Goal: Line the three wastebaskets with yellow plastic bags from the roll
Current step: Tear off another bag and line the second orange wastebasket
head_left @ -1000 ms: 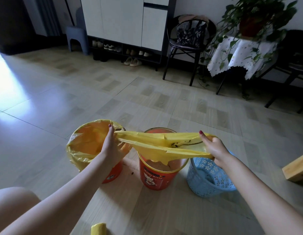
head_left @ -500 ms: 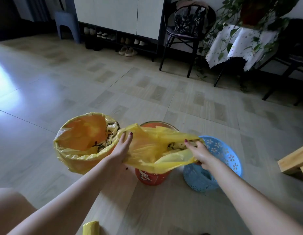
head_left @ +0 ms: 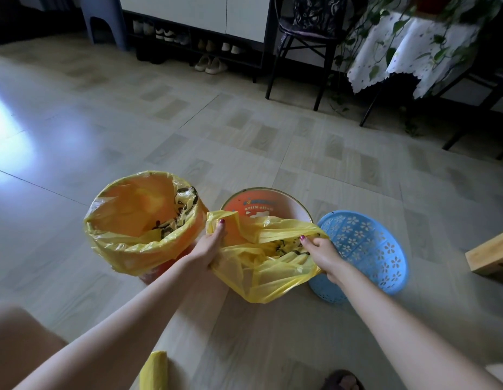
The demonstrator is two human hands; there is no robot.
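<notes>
Three wastebaskets stand on the floor. The left orange wastebasket [head_left: 157, 273] is lined with a yellow bag [head_left: 126, 249] folded over its rim. The middle orange wastebasket [head_left: 261, 204] shows its bare inner wall at the far side. A loose yellow bag [head_left: 261, 266] drapes over its near rim. My left hand [head_left: 209, 249] grips the bag's left edge and my right hand [head_left: 320, 249] grips its right edge, holding the mouth apart. The blue lattice wastebasket [head_left: 368, 249] at the right has no bag in it. The yellow bag roll [head_left: 154, 370] lies near the bottom edge.
A wooden stool corner [head_left: 489, 254] juts in at the right. A black chair [head_left: 306, 38], a cloth-covered plant table [head_left: 407, 49] and a shoe cabinet [head_left: 194, 29] stand along the far wall. A foot in a sandal [head_left: 343, 381] shows at the bottom.
The bag, stretched flat between my hands above the middle basket a second ago, has come down onto its near rim with the mouth opened. The camera has tilted further down.
</notes>
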